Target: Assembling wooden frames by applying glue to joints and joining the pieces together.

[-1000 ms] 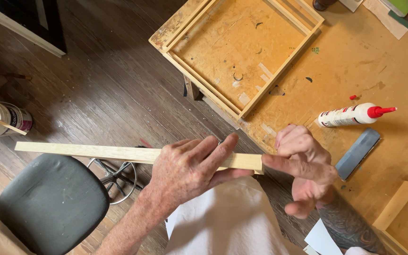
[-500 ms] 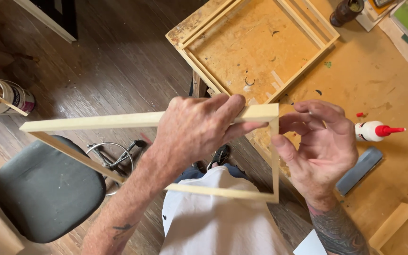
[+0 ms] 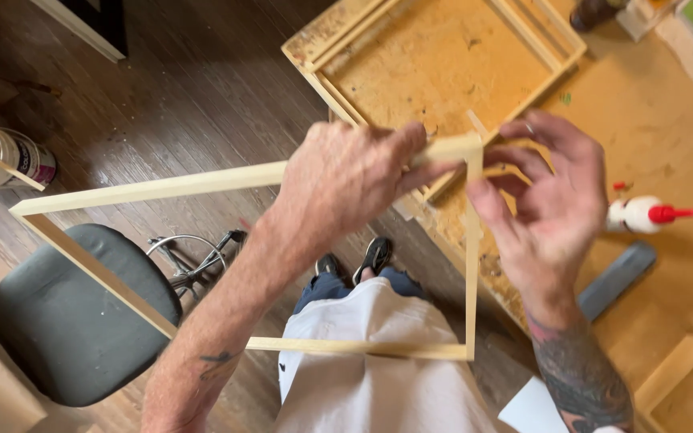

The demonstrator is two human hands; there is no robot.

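Observation:
I hold a thin pale wooden frame tilted up in front of me, above my lap. My left hand grips its top rail near the right corner. My right hand is at that same upper right corner, fingers spread and curled around the joint, fingertips touching the wood. Through the frame I see my white apron and shoes. The frame's left corner reaches out over the stool.
A worn wooden workbench lies to the right with a larger wooden frame on it, a white glue bottle with red cap and a grey block. A dark padded stool stands at left; a paint can sits on the plank floor.
The frame has been turned from edge-on to face me, showing all its sides. My right hand moved from under the rail's end up to the upper right corner.

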